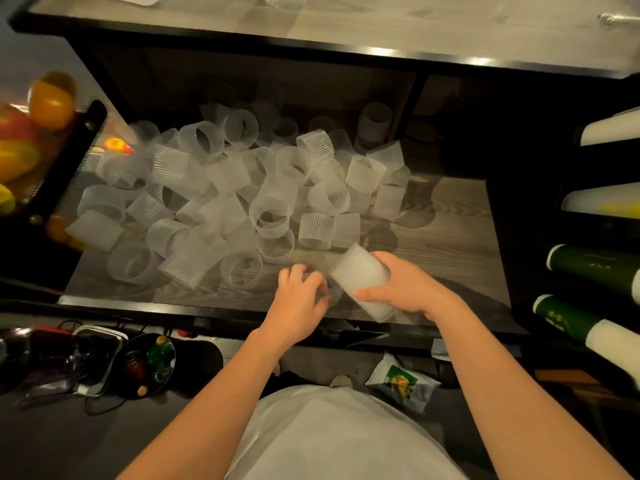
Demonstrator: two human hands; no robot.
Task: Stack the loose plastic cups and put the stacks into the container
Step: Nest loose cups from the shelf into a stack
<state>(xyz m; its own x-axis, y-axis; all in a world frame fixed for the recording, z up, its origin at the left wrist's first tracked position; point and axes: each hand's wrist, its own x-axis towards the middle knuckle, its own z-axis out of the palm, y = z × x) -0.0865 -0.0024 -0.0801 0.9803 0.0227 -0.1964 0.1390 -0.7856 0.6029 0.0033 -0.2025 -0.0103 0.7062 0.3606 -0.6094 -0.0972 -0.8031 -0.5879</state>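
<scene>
The right hand [408,285] grips a stack of nested cups [363,284], lying tilted just above the wood-grain tabletop [450,258]. The left hand [301,296], fingers curled, holds a single clear cup [325,292] just beside the stack's lower end. Beyond both hands lies a heap of loose cups [242,188]. Far left of the hands, a basket [69,154] holds fruit [52,102].
</scene>
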